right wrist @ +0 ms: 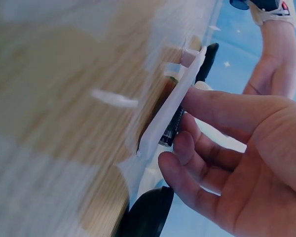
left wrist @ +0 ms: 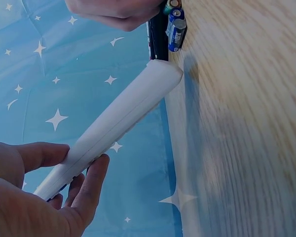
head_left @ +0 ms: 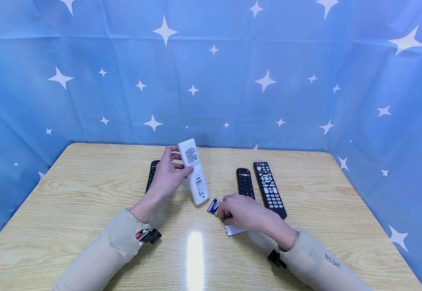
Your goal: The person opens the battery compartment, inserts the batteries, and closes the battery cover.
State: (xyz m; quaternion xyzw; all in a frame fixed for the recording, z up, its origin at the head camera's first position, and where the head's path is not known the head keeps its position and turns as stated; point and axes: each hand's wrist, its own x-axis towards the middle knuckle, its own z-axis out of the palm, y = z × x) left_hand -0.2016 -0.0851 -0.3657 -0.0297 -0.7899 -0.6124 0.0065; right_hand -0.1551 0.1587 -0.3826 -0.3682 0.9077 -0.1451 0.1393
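Observation:
A white remote control [head_left: 193, 171] is held up in my left hand [head_left: 169, 171], thumb on one side and fingers on the other. Its back faces the head camera, showing a printed code and an uncovered battery compartment [head_left: 201, 186]. In the left wrist view the remote [left wrist: 111, 111] is seen edge-on. Low over the table, my right hand [head_left: 245, 212] has curled fingers, its fingertips pinching a dark and green battery [right wrist: 171, 131]. A white battery cover [right wrist: 163, 111] lies just beside those fingertips. Blue batteries [head_left: 212, 206] lie left of the right hand.
Two black remotes lie to the right, one partly behind the right hand [head_left: 245, 182] and a longer one [head_left: 270, 188] beyond it. Another black remote [head_left: 152, 173] is partly covered by the left hand. A blue star-patterned curtain [head_left: 211, 81] borders the wooden table [head_left: 87, 194].

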